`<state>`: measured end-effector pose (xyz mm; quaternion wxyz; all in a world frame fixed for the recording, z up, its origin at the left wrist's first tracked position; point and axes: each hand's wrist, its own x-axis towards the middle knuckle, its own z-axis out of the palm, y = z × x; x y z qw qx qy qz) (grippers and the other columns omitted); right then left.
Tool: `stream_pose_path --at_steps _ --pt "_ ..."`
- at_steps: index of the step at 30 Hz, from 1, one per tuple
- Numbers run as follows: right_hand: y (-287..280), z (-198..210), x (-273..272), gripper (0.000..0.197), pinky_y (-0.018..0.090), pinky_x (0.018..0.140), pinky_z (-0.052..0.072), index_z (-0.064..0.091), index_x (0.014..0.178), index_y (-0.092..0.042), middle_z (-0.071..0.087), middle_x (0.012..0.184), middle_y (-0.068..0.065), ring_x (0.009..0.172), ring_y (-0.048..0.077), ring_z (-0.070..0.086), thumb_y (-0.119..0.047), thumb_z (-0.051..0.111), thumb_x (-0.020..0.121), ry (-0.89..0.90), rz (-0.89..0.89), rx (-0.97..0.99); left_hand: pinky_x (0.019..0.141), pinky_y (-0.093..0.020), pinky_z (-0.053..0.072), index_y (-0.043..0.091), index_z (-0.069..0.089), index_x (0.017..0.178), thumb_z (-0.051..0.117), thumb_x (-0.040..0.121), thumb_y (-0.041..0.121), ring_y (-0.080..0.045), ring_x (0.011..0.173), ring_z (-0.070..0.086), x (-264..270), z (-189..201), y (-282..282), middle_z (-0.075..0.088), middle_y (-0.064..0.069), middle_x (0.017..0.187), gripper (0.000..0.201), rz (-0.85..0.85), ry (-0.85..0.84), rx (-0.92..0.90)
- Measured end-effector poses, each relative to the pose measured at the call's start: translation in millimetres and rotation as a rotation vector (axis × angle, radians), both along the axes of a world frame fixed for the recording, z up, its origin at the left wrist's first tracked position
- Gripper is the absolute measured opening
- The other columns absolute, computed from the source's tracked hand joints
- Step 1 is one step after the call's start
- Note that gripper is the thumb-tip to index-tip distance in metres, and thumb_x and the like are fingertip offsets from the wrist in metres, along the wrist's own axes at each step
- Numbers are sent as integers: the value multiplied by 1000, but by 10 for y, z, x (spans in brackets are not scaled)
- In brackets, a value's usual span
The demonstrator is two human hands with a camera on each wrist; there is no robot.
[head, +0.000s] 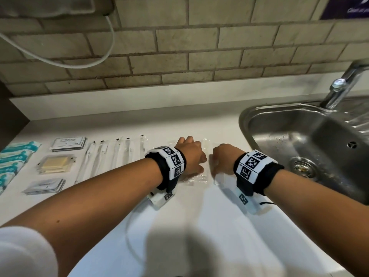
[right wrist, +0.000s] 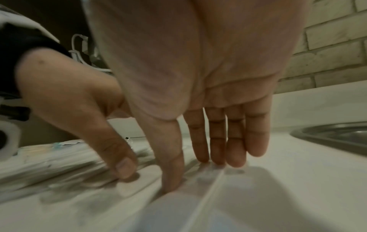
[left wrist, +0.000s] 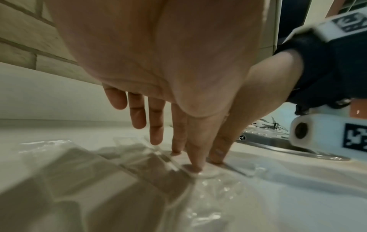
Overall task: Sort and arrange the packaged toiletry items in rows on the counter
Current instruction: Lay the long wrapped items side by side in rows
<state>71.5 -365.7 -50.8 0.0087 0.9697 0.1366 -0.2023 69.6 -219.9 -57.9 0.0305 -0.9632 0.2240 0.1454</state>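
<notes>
Both your hands press straight fingertips on clear packets [head: 205,156] at the counter's [head: 199,120] middle: left hand [head: 192,154], right hand [head: 224,158], gripping nothing.

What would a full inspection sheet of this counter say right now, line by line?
Surface: white counter, stainless steel sink set in at its right.
Job's things: teal patterned sachets, three stacks of flat packets, a row of long clear-wrapped sticks, and clear plastic-wrapped items under both hands.
Clutter: nothing seen.
Grippers: left hand and right hand press straight fingertips on the clear wrappers; neither grips anything.
Cables: white cable looping on the wall; thin lead at the right wristband.
Surroundings: beige brick-pattern tiles, chrome tap.
</notes>
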Motion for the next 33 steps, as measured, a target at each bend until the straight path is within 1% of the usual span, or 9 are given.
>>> stream_pose_path --at_steps 4,7,12,18,24,26,28,31,33 --pt "-36 18 53 30 30 78 50 70 104 -12 65 104 8 95 24 62 -32 68 82 -20 2 -12 88 -35 29 38 60 125 59 84 53 -23 109 38 -57 -6 -2 53 9 112 43 5 33 -90" --pt "6 30 60 28 31 83 51 64 115 -10 60 115 9 103 25 62 -23 53 92 -90 -21 61 93 -39 25 35 57 130 58 87 50 -22 115 40 -39 53 104 56 5 121 46 27 -30 -110" --pt "254 -9 -20 28 29 67 54 62 84 -13 66 84 3 78 21 66 -41 61 84 -42 -127 123 92 -42 36 35 65 110 56 79 62 -23 101 38 -31 -30 378 62 9 106 42 74 -20 1" --pt "376 -27 51 41 28 68 48 55 103 -10 56 86 2 78 22 58 -43 66 82 3 -185 72 84 -39 32 30 66 101 54 77 67 -22 96 38 -130 -61 370 60 8 95 46 18 -92 -17" --pt "367 17 51 41 28 70 50 63 108 -6 64 89 6 83 24 63 -36 70 81 53 -121 -25 86 -36 31 30 58 121 63 73 67 -19 99 42 -92 -35 347 64 8 109 61 32 1 -28" --pt "339 24 41 31 28 71 50 64 107 -4 69 101 8 90 25 65 -29 63 89 39 -143 5 91 -36 32 30 57 122 69 71 62 -20 105 48 -97 -33 427 63 9 112 61 67 33 -77" --pt "336 28 36 25 28 68 48 67 104 -5 69 103 8 84 24 63 -25 56 93 37 -158 24 96 -35 31 28 56 125 71 74 56 -21 109 51 -121 -24 510 61 9 116 60 93 57 -109" --pt "348 60 28 15 30 64 53 74 82 -11 69 94 6 76 21 63 -25 68 80 79 -169 39 101 -36 31 28 55 127 72 75 53 -21 114 52 -160 -19 589 59 10 122 61 108 71 -158" --pt "350 107 -7 20 32 74 59 74 89 -6 71 96 8 85 25 68 -19 74 74 87 -218 92 103 -38 30 28 53 130 71 76 53 -21 116 53 -183 -16 600 58 8 126 62 100 52 -191"
